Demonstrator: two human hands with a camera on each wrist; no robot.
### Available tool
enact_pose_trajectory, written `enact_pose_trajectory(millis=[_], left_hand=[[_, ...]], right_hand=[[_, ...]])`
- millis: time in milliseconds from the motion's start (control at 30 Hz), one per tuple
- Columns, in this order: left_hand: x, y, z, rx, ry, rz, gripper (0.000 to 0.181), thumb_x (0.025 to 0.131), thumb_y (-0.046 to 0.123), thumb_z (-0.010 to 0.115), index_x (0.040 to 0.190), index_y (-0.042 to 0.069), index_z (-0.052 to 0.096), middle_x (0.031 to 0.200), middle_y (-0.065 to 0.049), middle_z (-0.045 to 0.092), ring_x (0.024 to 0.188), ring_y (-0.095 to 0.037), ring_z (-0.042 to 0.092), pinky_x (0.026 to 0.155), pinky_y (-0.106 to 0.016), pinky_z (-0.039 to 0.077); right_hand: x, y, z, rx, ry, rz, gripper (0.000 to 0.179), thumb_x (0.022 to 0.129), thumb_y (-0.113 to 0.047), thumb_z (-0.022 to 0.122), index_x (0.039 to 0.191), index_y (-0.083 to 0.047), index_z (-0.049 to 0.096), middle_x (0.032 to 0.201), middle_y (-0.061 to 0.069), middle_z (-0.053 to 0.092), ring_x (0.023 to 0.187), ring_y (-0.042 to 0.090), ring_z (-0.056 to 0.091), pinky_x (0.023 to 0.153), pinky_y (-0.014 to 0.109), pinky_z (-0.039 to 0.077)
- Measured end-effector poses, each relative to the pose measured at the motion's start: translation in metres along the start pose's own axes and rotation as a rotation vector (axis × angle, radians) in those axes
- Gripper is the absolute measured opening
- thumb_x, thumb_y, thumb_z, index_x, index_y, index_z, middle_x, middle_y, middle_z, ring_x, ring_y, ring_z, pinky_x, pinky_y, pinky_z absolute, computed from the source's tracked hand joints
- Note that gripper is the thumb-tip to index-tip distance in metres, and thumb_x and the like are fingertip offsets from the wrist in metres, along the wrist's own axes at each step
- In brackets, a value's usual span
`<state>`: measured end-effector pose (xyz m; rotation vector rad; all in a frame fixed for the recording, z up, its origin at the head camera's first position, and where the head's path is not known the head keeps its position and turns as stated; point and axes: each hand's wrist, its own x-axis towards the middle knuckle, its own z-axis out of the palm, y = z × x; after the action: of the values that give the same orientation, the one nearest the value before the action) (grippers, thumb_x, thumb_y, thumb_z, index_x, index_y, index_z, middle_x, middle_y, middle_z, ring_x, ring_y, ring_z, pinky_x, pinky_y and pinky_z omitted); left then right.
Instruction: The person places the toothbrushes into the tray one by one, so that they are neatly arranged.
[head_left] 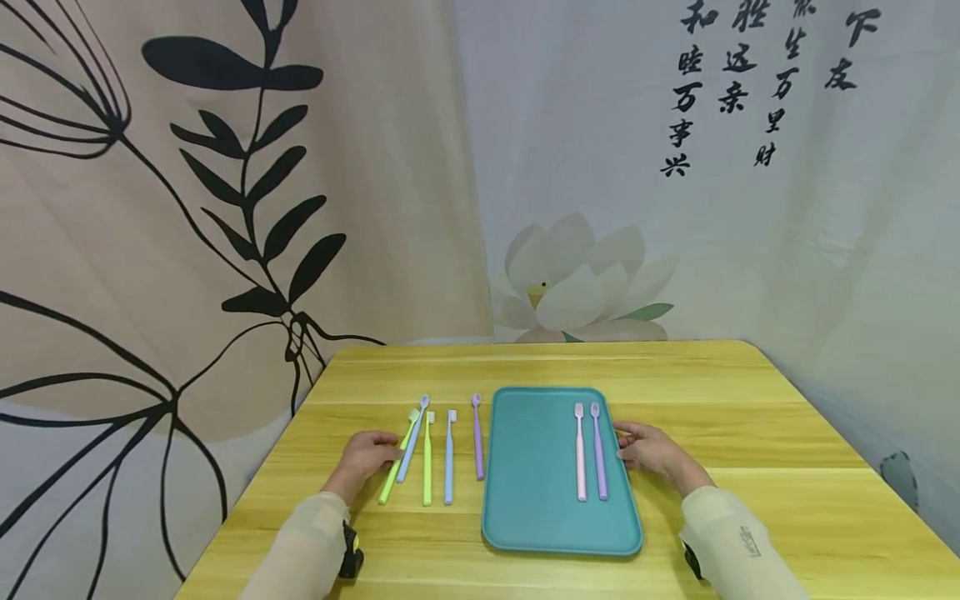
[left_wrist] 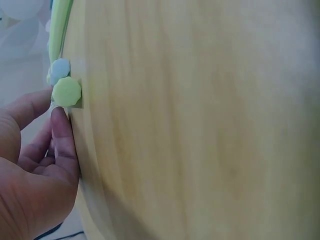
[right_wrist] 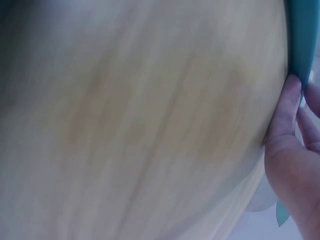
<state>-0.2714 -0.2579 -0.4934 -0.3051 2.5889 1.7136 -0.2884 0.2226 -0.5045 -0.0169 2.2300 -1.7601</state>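
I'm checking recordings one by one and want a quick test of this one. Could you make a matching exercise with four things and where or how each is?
Things:
1. tray
2. pink toothbrush
3. left hand
4. right hand

Places and states:
A. at the leftmost green toothbrush
B. lying beside a purple toothbrush, inside a teal rim
C. at the right edge of the teal piece
D. teal, set flat on the wooden table

Right pairs: 1-D, 2-B, 3-A, 4-C.
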Motion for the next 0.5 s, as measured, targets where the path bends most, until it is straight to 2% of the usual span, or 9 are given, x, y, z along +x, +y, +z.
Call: enact_pose_trajectory(millis=[267,500], left_hand=[[0.0023,0.0021,0.0016,0.082,0.028,-0.015,0.034,0.085,-0.002,0.071,0.117,-0.015,0.063,0.111,-0.025,0.066,0.082,-0.019,0.063,0.070,-0.030,0.055],[0.0021,0.0030,0.0032,0.163,0.043,0.005,0.031,0.084,0.001,0.071,0.113,-0.012,0.067,0.104,-0.021,0.069,0.079,-0.019,0.063,0.066,-0.029,0.054]], right_hand=[[-0.0008,-0.0002,0.0004,-0.004,0.004,0.007,0.062,0.089,0.012,0.055,0.148,0.011,0.034,0.105,0.018,0.050,0.093,0.024,0.054,0.080,0.033,0.054],[-0.0034,-0.0026,0.0009,-0.028,0.006,0.015,0.061,0.091,0.010,0.055,0.148,0.009,0.034,0.108,0.019,0.049,0.093,0.025,0.054,0.079,0.035,0.054]])
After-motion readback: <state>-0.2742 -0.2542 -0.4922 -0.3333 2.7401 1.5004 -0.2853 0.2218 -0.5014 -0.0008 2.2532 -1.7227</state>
